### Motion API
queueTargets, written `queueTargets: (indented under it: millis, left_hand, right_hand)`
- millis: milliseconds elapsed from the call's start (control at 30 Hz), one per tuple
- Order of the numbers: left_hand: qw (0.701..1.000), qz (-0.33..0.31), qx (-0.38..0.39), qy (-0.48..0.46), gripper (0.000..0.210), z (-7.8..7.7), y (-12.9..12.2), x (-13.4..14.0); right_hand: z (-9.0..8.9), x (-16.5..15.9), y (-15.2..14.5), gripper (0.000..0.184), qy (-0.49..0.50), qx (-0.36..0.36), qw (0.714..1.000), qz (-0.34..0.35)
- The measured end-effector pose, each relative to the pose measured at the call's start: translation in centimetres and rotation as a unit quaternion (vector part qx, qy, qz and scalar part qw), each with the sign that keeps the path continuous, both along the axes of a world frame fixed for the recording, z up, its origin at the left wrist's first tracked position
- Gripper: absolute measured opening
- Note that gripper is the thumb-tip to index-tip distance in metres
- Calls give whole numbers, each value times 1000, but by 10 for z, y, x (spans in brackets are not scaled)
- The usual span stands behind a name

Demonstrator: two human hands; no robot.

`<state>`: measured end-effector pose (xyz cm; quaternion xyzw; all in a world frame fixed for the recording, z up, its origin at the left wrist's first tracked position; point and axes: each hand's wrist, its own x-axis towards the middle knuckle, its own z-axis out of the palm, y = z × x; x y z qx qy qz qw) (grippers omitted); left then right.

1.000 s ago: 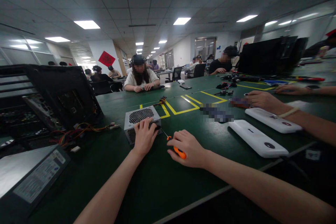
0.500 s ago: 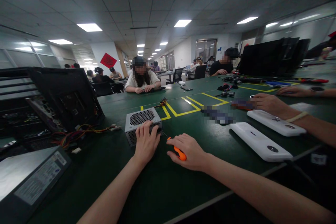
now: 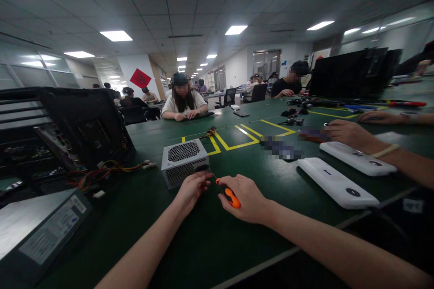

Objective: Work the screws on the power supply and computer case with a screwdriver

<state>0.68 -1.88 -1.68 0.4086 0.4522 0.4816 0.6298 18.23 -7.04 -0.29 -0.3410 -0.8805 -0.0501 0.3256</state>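
Observation:
A grey metal power supply unit (image 3: 183, 162) with honeycomb vents stands on the green table in front of me. My right hand (image 3: 242, 196) is closed around the orange and black handle of a screwdriver (image 3: 233, 199), whose thin shaft points left toward the unit's near right corner. My left hand (image 3: 194, 188) is just in front of that corner, its fingers curled together by the screwdriver's tip. What those fingers hold, if anything, is too small to tell.
An open black computer case (image 3: 84, 131) with loose coloured cables (image 3: 111, 166) stands at left. Nearer lies a labelled metal box (image 3: 50, 230). To the right are white devices (image 3: 335, 183), a blurred phone-like object (image 3: 281, 148) and another person's hand (image 3: 349, 135). Someone sits across the table.
My left hand has come off the power supply's top and side, down and slightly toward me, its fingers now curled near the screwdriver tip. My right hand has barely shifted.

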Motion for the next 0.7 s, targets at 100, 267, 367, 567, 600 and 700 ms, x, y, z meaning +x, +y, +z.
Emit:
queueTargets:
  millis: [100, 267, 367, 567, 600, 700]
  left_hand:
    - [1000, -4, 2, -8, 22, 0, -1, 0]
    - [1000, -3, -4, -12, 23, 2, -2, 0]
    - [1000, -3, -10, -13, 21, 4, -2, 0]
    - [998, -51, 2, -33, 22, 3, 1, -1]
    - [998, -55, 4, -38, 22, 2, 2, -1]
    - [997, -64, 9, -42, 23, -1, 4, -2]
  right_hand:
    - [0, 1, 0, 14, -37, 26, 999, 14]
    - [4, 2, -2, 18, -28, 24, 999, -5]
    - [4, 1, -3, 23, 23, -20, 999, -32]
    - [4, -1, -4, 12, -39, 31, 999, -4]
    - [5, -1, -4, 11, -43, 36, 998, -3]
    - [6, -2, -6, 16, -15, 22, 1000, -16]
